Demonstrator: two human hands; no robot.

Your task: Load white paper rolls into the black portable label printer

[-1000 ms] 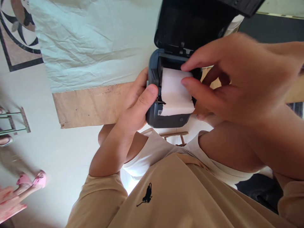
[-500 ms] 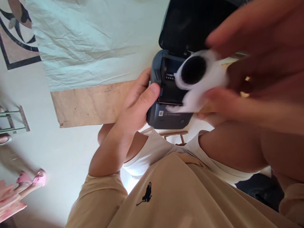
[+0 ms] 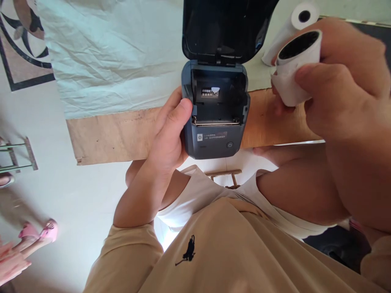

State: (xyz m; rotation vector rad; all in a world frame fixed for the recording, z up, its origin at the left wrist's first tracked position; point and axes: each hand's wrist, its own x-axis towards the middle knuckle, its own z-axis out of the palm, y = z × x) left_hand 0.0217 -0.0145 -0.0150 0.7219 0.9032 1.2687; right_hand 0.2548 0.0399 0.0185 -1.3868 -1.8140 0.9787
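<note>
A dark blue-grey handheld printer (image 3: pixel 214 140) has its black lid (image 3: pixel 226 32) swung up, baring a hollow compartment with a small label inside and no roll in it. Its left side rests in my left hand (image 3: pixel 172 130), thumb along the edge. To the right, my right hand (image 3: pixel 342 77) pinches a small white paper roll (image 3: pixel 295 83) with a wide black core, some of its paper loose. Just behind that roll lies a longer white roll (image 3: pixel 284 36) with a small dark core hole, on the cloth.
A pale green cloth (image 3: pixel 122 53) covers most of the wooden table (image 3: pixel 113 138). A dark flat object lies at the upper right. At the left, a person's feet in pink sandals (image 3: pixel 50 230) and a metal-framed stool (image 3: pixel 18 154) are on the floor.
My right hand has moved right with the white roll, away from the printer, uncovering its compartment. The printer has shifted slightly left, and the longer roll has come into view.
</note>
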